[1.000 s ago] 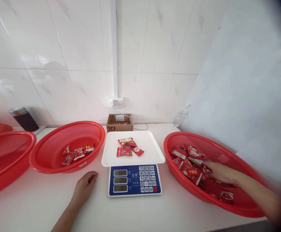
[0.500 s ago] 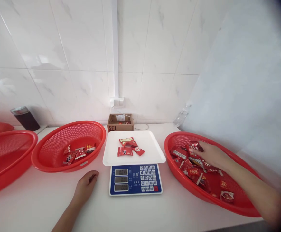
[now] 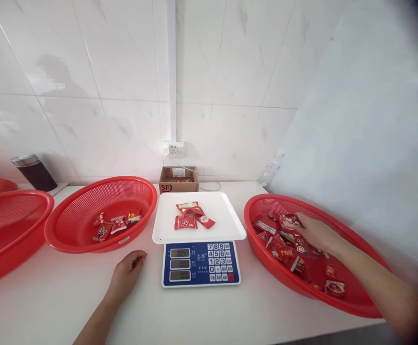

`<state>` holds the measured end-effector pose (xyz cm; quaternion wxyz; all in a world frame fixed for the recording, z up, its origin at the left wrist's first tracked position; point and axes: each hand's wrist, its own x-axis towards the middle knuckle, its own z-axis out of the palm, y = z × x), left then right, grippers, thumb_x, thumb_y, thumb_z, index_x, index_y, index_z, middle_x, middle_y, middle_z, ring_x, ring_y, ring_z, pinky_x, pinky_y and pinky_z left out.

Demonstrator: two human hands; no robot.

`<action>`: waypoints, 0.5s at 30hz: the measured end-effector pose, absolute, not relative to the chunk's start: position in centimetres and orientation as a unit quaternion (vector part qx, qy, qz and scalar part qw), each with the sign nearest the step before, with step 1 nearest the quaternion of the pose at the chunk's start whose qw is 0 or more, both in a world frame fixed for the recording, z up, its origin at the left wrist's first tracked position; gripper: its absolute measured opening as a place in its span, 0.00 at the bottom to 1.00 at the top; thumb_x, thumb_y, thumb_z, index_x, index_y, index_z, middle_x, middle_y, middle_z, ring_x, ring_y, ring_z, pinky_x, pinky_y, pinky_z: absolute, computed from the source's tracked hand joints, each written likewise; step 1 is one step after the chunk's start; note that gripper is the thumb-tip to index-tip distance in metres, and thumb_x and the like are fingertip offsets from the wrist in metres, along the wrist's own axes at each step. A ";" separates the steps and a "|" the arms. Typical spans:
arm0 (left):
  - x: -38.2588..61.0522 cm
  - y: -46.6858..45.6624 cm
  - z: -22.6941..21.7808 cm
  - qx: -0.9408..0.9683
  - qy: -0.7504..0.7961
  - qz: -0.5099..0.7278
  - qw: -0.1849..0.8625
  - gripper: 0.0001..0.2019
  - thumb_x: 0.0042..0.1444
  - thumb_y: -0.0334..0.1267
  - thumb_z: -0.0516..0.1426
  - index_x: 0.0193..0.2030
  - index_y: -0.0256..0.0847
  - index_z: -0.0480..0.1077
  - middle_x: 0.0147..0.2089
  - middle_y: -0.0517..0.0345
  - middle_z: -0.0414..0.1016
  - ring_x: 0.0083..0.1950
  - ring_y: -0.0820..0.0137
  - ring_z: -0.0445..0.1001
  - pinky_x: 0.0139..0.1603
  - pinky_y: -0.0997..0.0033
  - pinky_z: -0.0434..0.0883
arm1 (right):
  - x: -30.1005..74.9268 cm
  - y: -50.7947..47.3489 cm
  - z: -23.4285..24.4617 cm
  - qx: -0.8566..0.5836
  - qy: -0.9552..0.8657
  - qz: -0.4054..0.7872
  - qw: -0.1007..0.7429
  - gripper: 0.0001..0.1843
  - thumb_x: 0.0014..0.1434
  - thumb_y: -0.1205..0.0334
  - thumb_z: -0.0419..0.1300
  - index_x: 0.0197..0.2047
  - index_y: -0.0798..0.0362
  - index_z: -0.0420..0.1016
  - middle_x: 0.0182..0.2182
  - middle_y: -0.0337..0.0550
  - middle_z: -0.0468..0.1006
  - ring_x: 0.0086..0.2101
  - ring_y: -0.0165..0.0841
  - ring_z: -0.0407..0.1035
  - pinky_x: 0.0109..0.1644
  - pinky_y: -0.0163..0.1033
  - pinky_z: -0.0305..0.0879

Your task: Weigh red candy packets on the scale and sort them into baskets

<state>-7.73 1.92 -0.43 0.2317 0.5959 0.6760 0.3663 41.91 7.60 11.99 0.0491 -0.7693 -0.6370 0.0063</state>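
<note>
My right hand (image 3: 316,232) is over the right red basket (image 3: 359,306), its fingers closed on a red candy packet (image 3: 289,220). Below it, several more red packets (image 3: 284,254) lie in the basket. My left hand (image 3: 127,273) rests on the white table with its fingers curled in. Whether anything is inside that hand is hidden. Between the hands stands a digital scale (image 3: 201,264) with a blue keypad panel. A few red packets (image 3: 186,222) lie grouped on its white tray (image 3: 169,203).
A second red basket (image 3: 65,239) with several packets stands left of the scale. Another red basket (image 3: 0,258) is at the far left, with a dark flask (image 3: 36,172) behind it. A small cardboard box (image 3: 178,187) sits against the tiled wall below a socket (image 3: 175,149).
The packet at my right fingertips has turned, so its printed face shows more. My right hand stays over the basket. My left hand keeps its place; the view has tipped slightly.
</note>
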 end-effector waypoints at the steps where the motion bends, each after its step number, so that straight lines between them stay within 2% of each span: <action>1: -7.7 1.9 -0.4 0.596 0.677 0.364 0.232 0.12 0.47 0.44 0.49 0.33 0.44 0.70 0.36 0.58 0.76 0.38 0.66 0.73 0.40 0.70 0.70 | 41.8 7.6 12.2 -0.778 -0.627 -0.006 0.028 0.09 0.60 0.60 0.46 0.36 0.52 0.65 0.30 0.53 0.77 0.30 0.41 0.72 0.28 0.38 0.58; 3: -7.7 1.9 -0.5 0.596 0.679 0.360 0.232 0.12 0.48 0.44 0.49 0.34 0.44 0.70 0.36 0.58 0.76 0.38 0.66 0.73 0.41 0.70 0.70 | 41.2 7.6 12.7 -0.782 -0.623 -0.006 0.005 0.12 0.61 0.61 0.43 0.42 0.54 0.64 0.32 0.57 0.76 0.30 0.44 0.71 0.26 0.39 0.55; 5: -7.7 2.0 -0.5 0.596 0.680 0.360 0.230 0.12 0.48 0.44 0.49 0.34 0.44 0.70 0.36 0.58 0.76 0.38 0.66 0.73 0.41 0.70 0.70 | 39.8 7.5 13.4 -0.774 -0.633 -0.011 0.014 0.13 0.61 0.59 0.43 0.44 0.53 0.63 0.33 0.55 0.76 0.31 0.44 0.70 0.26 0.38 0.53; 8: -7.8 2.1 -0.7 0.595 0.682 0.360 0.227 0.12 0.48 0.44 0.49 0.34 0.43 0.70 0.36 0.58 0.76 0.38 0.66 0.73 0.40 0.69 0.70 | 35.8 7.4 14.4 -0.725 -0.686 0.009 0.055 0.13 0.61 0.52 0.45 0.39 0.50 0.64 0.31 0.46 0.76 0.30 0.39 0.70 0.26 0.35 0.53; 10: -7.8 2.1 -0.9 0.595 0.682 0.361 0.225 0.12 0.48 0.44 0.49 0.34 0.43 0.70 0.37 0.58 0.76 0.38 0.66 0.73 0.41 0.69 0.70 | 32.3 7.4 14.7 -0.675 -0.733 0.031 0.080 0.11 0.60 0.52 0.47 0.36 0.49 0.64 0.31 0.42 0.76 0.30 0.36 0.70 0.27 0.34 0.54; 12: -7.9 2.2 -1.0 0.595 0.682 0.363 0.224 0.12 0.48 0.45 0.50 0.35 0.44 0.70 0.37 0.58 0.76 0.39 0.66 0.73 0.41 0.70 0.70 | 28.8 7.5 14.7 -0.625 -0.776 0.035 0.079 0.09 0.59 0.53 0.50 0.35 0.48 0.65 0.33 0.41 0.77 0.33 0.37 0.70 0.27 0.33 0.53; 15: -7.8 2.1 -0.8 0.593 0.680 0.367 0.226 0.13 0.47 0.45 0.50 0.34 0.43 0.70 0.36 0.58 0.76 0.38 0.67 0.74 0.41 0.70 0.70 | 24.8 8.1 14.1 -0.583 -0.809 0.062 0.051 0.11 0.57 0.50 0.52 0.34 0.49 0.66 0.33 0.44 0.77 0.33 0.38 0.70 0.27 0.34 0.53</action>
